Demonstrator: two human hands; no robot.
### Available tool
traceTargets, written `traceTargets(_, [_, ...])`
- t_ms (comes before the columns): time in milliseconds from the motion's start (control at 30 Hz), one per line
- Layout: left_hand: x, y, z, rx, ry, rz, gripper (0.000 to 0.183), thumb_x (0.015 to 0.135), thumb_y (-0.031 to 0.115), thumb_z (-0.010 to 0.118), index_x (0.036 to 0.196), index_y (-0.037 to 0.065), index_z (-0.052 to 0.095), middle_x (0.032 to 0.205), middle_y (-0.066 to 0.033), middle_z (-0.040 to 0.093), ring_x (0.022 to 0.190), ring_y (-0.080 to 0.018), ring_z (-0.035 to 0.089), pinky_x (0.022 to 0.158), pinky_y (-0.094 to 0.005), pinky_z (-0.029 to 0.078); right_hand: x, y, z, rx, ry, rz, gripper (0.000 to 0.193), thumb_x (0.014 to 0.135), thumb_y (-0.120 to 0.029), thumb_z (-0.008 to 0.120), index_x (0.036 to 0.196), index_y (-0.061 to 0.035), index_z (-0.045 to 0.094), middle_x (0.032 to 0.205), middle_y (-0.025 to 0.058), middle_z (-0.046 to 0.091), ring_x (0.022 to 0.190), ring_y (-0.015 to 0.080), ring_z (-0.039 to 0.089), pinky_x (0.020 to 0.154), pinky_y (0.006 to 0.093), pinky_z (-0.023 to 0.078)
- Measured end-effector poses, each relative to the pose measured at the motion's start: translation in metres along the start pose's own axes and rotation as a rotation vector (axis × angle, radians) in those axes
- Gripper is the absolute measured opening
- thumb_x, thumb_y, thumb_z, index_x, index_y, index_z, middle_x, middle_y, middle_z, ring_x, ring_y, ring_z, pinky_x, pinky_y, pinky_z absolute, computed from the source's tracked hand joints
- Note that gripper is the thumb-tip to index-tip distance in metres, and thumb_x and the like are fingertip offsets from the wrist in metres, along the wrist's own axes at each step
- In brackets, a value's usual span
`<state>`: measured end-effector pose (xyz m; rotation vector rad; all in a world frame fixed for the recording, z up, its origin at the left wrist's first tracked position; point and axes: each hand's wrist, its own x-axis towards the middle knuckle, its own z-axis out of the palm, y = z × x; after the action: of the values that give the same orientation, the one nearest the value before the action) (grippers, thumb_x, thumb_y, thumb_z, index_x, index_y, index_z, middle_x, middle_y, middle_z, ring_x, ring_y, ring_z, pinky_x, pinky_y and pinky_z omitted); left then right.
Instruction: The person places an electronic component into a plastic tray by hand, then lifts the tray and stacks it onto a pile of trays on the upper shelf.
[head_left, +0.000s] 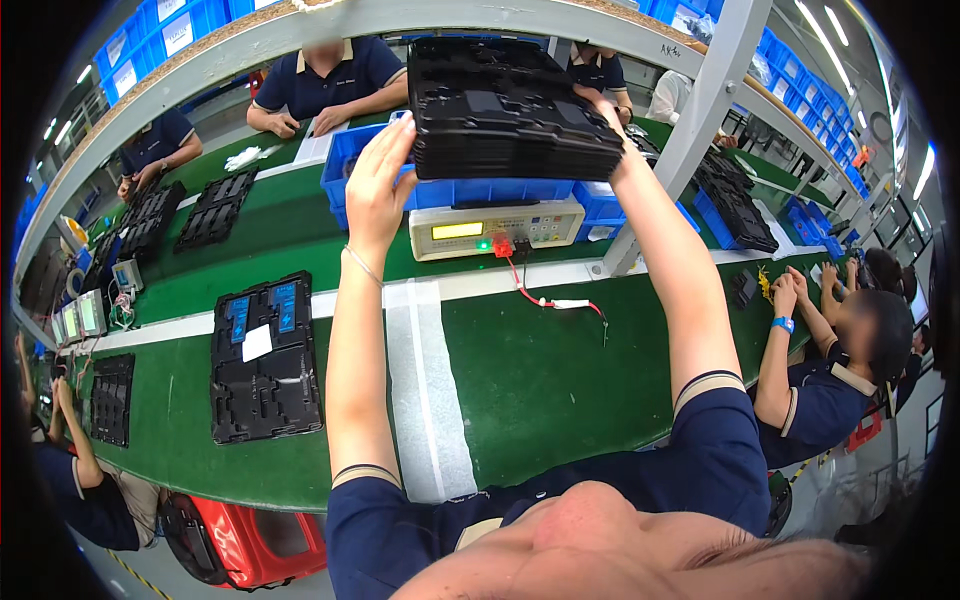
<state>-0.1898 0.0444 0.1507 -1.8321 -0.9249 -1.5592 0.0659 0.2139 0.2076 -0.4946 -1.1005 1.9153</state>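
Raised above the bench is a stack of black plastic trays [515, 115], gripped at its two sides. My left hand [378, 185] presses against the stack's left edge. On the other side, my right hand [612, 130] holds the right edge, its fingers partly hidden by the stack. Below the stack stands a white bench meter [495, 230] with a lit yellow display, a red plug and a red lead [540, 301] running onto the green mat. Left of my left forearm lies another black tray [265, 385] with blue pieces and a white paper on it.
Blue bins [345, 160] sit behind the meter. A metal frame post [690, 130] rises to the right, joined to a shelf beam [230, 65] overhead. Co-workers sit across the bench and at both sides. A white strip [430, 390] crosses the green bench top [560, 400].
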Motion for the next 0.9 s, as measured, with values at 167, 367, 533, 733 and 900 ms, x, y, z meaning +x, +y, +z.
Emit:
traceTargets(167, [-0.016, -0.036, 0.018, 0.101, -0.006, -0.151, 0.053, 0.064, -0.006, 0.059, 0.115, 0.006, 0.048, 0.11, -0.0128, 0.054, 0.104, -0.0271, 0.05, 0.085, -0.0329, 0.041, 0.046, 0.014, -0.007, 0.065, 0.049, 0.018, 0.026, 0.07, -0.026, 0.06, 0.084, -0.0039, 0.058, 0.076, 0.0092, 0.061, 0.06, 0.0203, 0.059, 0.056, 0.0301, 0.05])
traceTargets(367, [-0.044, -0.052, 0.042, 0.105, -0.115, -0.313, 0.052, 0.067, -0.002, 0.06, 0.116, 0.006, 0.047, 0.11, -0.0133, 0.053, 0.102, -0.0274, 0.051, 0.085, -0.0322, 0.041, 0.089, 0.029, -0.061, 0.087, -0.062, -0.034, 0.021, 0.075, -0.019, 0.057, 0.088, -0.0029, 0.058, 0.081, 0.01, 0.061, 0.068, 0.0199, 0.06, 0.064, 0.0288, 0.051])
traceTargets(533, [-0.053, -0.056, 0.026, 0.005, -0.087, -0.313, 0.047, 0.066, -0.001, 0.062, 0.112, 0.004, 0.051, 0.108, -0.0129, 0.056, 0.099, -0.0264, 0.054, 0.084, -0.0313, 0.042, 0.075, 0.042, -0.035, -0.007, 0.013, 0.044, 0.025, 0.07, -0.025, 0.061, 0.084, -0.0038, 0.06, 0.078, 0.0084, 0.061, 0.063, 0.0185, 0.059, 0.06, 0.0281, 0.05])
traceTargets(733, [-0.046, -0.039, 0.046, 0.056, -0.006, -0.173, 0.053, 0.064, 0.0, 0.064, 0.114, 0.003, 0.044, 0.114, -0.0133, 0.05, 0.105, -0.0279, 0.047, 0.089, -0.0345, 0.037, 0.057, -0.007, -0.028, -0.638, 0.253, -0.164, 0.03, 0.071, -0.022, 0.059, 0.095, -0.0035, 0.056, 0.09, 0.0067, 0.058, 0.081, 0.0153, 0.054, 0.072, 0.0253, 0.042])
traceTargets(900, [-0.057, -0.038, 0.021, 0.231, 0.027, 0.042, 0.042, 0.066, 0.005, 0.06, 0.105, 0.005, 0.044, 0.111, -0.0178, 0.043, 0.102, -0.033, 0.042, 0.087, -0.0401, 0.034, -0.034, 0.008, -0.007, -0.963, 0.103, -0.648, 0.028, 0.08, -0.011, 0.051, 0.105, -0.0009, 0.051, 0.097, 0.0044, 0.055, 0.088, 0.0109, 0.051, 0.079, 0.0268, 0.04])
